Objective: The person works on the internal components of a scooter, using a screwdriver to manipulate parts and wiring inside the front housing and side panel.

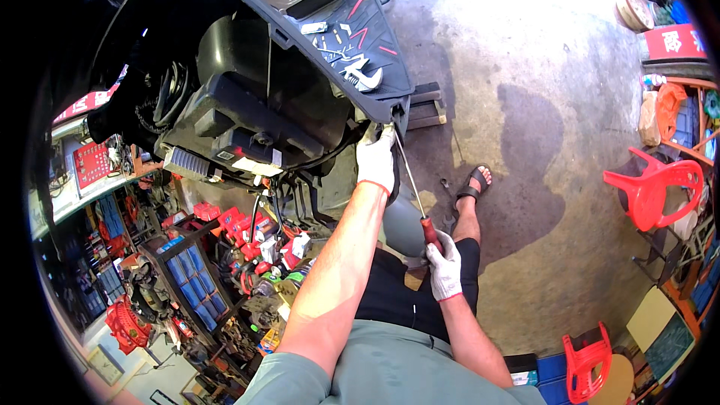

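Observation:
My right hand (pixel 445 266), in a white knit glove, is closed round the red handle of a long screwdriver (pixel 430 231). The thin shaft slants up and away, and its tip meets the lower corner of a scooter's black plastic body (pixel 337 79). Beside that tip is my left hand (pixel 375 157), gloved too, with its fingers gripping the corner of the plastic. What lies under those fingertips is hidden. An adjustable wrench (pixel 365 77) and several small tools rest on the scooter's footboard (pixel 390 67), just beyond my left hand.
Wires (pixel 274 199) hang below the scooter's opened underside. A grey rounded part (pixel 405 225) sits beside my left forearm. To the left are a blue-drawer cabinet (pixel 196 285) and cluttered red boxes. Red plastic chairs (pixel 652 187) stand at the right. A spanner (pixel 448 219) lies near my sandalled foot.

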The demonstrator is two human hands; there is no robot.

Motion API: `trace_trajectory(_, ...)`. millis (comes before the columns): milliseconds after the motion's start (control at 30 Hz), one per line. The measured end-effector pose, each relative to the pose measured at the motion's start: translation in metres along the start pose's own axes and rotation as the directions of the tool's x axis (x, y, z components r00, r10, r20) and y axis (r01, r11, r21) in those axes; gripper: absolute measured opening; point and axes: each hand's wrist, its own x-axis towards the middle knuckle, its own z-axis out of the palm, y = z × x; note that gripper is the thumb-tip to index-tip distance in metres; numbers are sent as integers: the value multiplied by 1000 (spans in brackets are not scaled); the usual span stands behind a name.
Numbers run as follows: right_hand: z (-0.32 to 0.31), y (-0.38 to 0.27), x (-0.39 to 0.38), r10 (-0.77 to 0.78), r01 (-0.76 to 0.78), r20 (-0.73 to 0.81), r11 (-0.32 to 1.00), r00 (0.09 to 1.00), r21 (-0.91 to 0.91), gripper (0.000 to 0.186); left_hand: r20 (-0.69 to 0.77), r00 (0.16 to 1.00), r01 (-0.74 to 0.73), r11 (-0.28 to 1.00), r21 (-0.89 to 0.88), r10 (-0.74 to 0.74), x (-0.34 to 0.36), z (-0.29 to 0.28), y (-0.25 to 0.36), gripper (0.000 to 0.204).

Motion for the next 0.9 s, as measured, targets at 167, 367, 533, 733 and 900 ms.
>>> trace_trajectory(167, -1, 2, 1, -22, 21, -12, 999, 1000, -47, 36, -27, 999, 21, 1000, 8, -20, 2, -4, -5, 40)
trace_trajectory(367, -1, -2, 1, -8, 6, -27, 996, 1000, -85, 37, -3, 998, -58, 969, 242, 60, -8, 5, 3, 48)
trace_trajectory(533, -2, 0, 2, -32, 29, -26, 992, 999, -120, 38, 14, 997, -71, 973, 220, 70, -10, 10, 6, 46)
trace_trajectory(733, -1, -2, 1, -69, 65, -29, 988, 997, -137, 38, 24, 999, -42, 980, 194, 38, -13, 12, 9, 42)
trace_trajectory(900, 4, -12, -4, -42, 33, -51, 986, 998, -162, 38, -3, 998, -61, 970, 237, 63, -10, 11, 7, 37)
